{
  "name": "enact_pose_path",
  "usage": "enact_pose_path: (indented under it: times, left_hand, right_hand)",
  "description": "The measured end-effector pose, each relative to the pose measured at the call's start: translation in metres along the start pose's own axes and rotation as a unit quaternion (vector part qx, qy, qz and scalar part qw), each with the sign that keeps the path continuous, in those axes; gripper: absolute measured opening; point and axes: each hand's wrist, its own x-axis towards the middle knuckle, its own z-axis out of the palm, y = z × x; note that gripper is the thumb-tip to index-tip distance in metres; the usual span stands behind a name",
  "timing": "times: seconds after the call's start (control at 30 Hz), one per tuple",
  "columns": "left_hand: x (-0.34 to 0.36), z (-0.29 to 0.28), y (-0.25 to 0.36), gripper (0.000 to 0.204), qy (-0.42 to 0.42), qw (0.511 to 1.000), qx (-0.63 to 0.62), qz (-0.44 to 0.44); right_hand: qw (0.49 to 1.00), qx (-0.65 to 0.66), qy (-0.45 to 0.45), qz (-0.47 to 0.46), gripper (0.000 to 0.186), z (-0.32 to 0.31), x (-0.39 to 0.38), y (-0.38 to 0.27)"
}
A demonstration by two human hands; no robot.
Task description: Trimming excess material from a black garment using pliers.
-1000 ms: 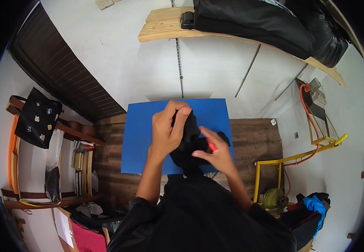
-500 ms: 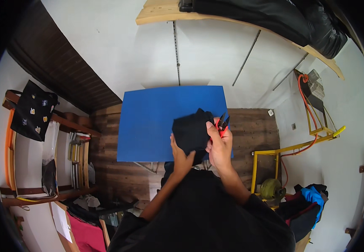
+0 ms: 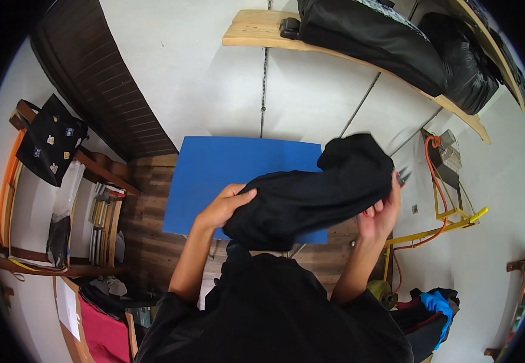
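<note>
A length of black cloth [image 3: 299,206] hangs between my two hands over the blue table [image 3: 202,169], hiding much of its right part. My left hand [image 3: 223,209] grips the left end, thumb on top. My right hand [image 3: 377,215], at the cloth's raised right end, holds it along with small snips [image 3: 400,177], whose dark blades poke out past the fabric; bits of red handle show among my fingers, and the rest of the tool is hidden.
A wooden shelf [image 3: 244,33] with black bags runs along the back wall. A rack with a patterned black tote [image 3: 50,139] stands left, a yellow metal frame [image 3: 462,219] with an orange hose right. Piles of clothing [image 3: 102,327] lie at lower left and right.
The bundled cloth has been spread out sideways. My hands have moved apart, the left one leftward and the right one rightward with the snips, whose handles are now mostly covered.
</note>
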Motion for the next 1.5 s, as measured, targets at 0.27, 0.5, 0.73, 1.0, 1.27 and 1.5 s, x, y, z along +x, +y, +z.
enact_pose_path:
  times: [0.27,0.5,0.73,1.0,1.27,1.5]
  left_hand:
    - [0.019,0.037,0.017,0.063,-0.013,0.904,-0.424,0.042]
    - [0.018,0.042,0.011,0.044,0.027,0.994,-0.106,0.023]
    - [0.011,0.048,0.016,0.044,0.076,0.996,-0.050,0.026]
    - [0.004,0.024,0.026,0.032,0.059,0.989,0.099,0.095]
    - [-0.009,0.027,0.035,0.035,0.094,0.994,0.034,0.037]
    - [-0.047,0.003,0.063,0.035,0.052,0.961,0.264,0.068]
  right_hand:
    - [0.921,-0.367,0.118,-0.062,0.029,-0.021,-0.015,0.062]
    - [0.912,-0.410,-0.008,0.023,0.024,-0.003,-0.034,0.098]
    - [0.915,-0.402,-0.027,0.025,0.020,-0.003,-0.024,0.096]
    - [0.949,-0.313,0.043,-0.022,0.011,-0.016,-0.029,0.073]
    - [0.873,-0.440,-0.173,0.117,0.020,-0.042,-0.033,0.046]
    - [0.776,-0.560,0.160,-0.241,0.020,-0.082,-0.016,-0.010]
